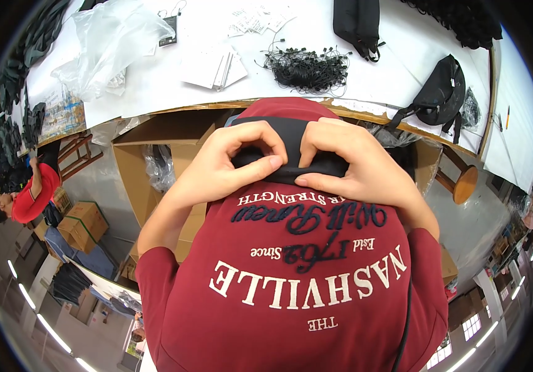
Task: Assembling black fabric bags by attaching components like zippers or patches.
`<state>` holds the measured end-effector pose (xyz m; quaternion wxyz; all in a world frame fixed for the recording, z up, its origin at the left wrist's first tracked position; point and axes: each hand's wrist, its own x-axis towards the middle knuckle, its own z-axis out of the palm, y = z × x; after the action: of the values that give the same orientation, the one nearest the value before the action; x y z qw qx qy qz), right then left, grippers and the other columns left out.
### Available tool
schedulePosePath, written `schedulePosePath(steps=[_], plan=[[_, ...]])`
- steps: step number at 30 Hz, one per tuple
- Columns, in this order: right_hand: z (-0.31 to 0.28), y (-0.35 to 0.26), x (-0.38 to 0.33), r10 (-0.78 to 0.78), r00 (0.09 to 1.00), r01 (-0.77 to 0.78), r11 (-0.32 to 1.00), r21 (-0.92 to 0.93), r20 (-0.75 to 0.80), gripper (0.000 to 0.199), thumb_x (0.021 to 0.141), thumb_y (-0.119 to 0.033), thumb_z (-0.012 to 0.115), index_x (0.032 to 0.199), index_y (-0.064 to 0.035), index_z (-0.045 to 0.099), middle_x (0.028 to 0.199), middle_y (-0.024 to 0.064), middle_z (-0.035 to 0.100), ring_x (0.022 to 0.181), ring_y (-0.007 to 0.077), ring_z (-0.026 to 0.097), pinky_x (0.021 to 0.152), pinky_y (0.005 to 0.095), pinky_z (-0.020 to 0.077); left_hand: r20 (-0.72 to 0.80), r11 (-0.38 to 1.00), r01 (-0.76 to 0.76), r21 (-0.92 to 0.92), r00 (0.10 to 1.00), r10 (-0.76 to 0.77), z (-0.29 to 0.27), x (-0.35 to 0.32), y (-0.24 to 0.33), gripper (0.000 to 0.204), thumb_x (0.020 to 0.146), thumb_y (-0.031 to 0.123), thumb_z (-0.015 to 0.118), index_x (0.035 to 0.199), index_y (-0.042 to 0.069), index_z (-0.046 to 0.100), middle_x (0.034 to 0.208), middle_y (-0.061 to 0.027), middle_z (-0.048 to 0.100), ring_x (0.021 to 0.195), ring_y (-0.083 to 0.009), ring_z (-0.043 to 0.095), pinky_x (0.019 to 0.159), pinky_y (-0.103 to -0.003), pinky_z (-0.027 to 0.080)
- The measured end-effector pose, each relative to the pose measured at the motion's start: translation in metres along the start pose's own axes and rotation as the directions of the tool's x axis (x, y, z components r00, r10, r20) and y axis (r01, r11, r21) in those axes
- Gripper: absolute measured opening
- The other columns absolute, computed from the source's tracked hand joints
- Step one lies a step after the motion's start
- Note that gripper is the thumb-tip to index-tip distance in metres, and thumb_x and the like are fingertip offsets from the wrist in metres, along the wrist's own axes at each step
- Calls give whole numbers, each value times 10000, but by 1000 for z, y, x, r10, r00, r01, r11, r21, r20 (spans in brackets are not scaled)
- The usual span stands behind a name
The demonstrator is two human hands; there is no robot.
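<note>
L hand [232, 154] & R hand [354, 156] pinch blk fabric pc [289, 128] (partly hidden, kind unclear).

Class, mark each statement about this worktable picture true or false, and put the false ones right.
1. The left hand and the right hand both grip one black item. True.
2. The person's shirt is green. False: the shirt is dark red.
3. The heap of black strings lies on the white table. True.
4. The black waist bag is to the left of the heap of black strings. False: it is to the right.
5. The clear plastic sheet lies to the left of the white cards. True.
</note>
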<state>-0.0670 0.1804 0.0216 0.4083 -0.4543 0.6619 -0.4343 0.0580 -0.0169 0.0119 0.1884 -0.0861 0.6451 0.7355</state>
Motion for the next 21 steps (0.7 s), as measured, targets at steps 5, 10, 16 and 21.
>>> schedulePosePath(steps=[5, 10, 16, 21], plan=[[-4, 8, 3, 179, 981, -194, 926, 323, 77, 274, 728, -165, 746, 871, -62, 536, 800, 12, 534, 744, 139, 496, 697, 268, 417, -27, 940, -142, 311, 987, 158, -17, 2, 3, 184, 809, 119, 675, 957, 19, 628, 994, -66, 611, 922, -167, 576, 842, -301, 445], [-2, 22, 2, 271, 956, -281, 750, 599, 111, 334, 723, -111, 757, 956, -73, 520, 904, -11, 489, 834, 81, 470, 776, 216, 372, -56, 991, -20, 135, 998, 27, -27, -1, -9, 142, 806, 74, 667, 905, -8, 605, 1093, -142, 632, 1060, -191, 555, 934, -330, 398], [7, 27, 5, 311, 948, -261, 648, 715, 65, 388, 718, -75, 746, 996, -81, 476, 950, 0, 470, 920, 96, 491, 853, 236, 377, -171, 1000, 7, 1, 985, -6, -29, -2, -15, 146, 822, 117, 685, 783, 8, 595, 994, -110, 676, 927, -139, 590, 869, -305, 435], [15, 30, 13, 263, 965, -162, 630, 759, -12, 297, 782, -84, 713, 988, -82, 499, 934, -19, 503, 900, 63, 493, 815, 213, 393, -157, 998, 38, -60, 986, -47, -43, -1, -16, 148, 825, 113, 684, 790, 13, 581, 993, -110, 675, 923, -134, 590, 876, -301, 432]])
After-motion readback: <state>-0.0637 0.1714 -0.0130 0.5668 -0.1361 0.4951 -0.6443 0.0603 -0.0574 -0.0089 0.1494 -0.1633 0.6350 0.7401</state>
